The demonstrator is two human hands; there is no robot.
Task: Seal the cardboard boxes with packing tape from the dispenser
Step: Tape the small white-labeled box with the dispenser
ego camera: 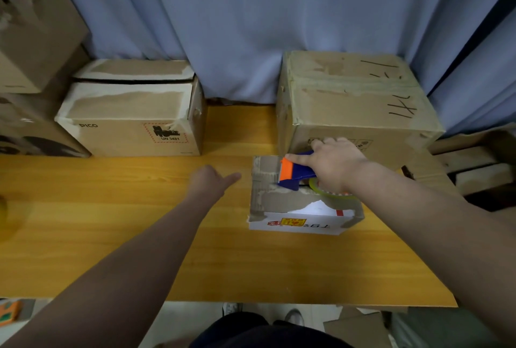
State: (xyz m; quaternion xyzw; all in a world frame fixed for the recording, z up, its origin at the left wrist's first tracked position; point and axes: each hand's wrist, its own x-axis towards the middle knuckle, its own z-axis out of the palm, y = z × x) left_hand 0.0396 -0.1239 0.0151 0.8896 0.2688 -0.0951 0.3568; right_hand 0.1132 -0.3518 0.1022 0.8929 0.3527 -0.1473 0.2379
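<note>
Gripping the dispenser (300,170), the right hand (333,163) points its blade end leftward atop the box (279,202). Just left of the box hovers the left hand (209,180), loosely curled and empty.

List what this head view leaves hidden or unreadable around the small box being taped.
- Tape roll: mostly covered by the right hand and wrist; remaining tape unknowable.
- Dispenser handle: buried in that grip.
- Left hand fingers: tucked behind the hand's back.
- Large box front symbols: partly behind the right hand, too small.
- Orange object: cut by the left edge.
</note>
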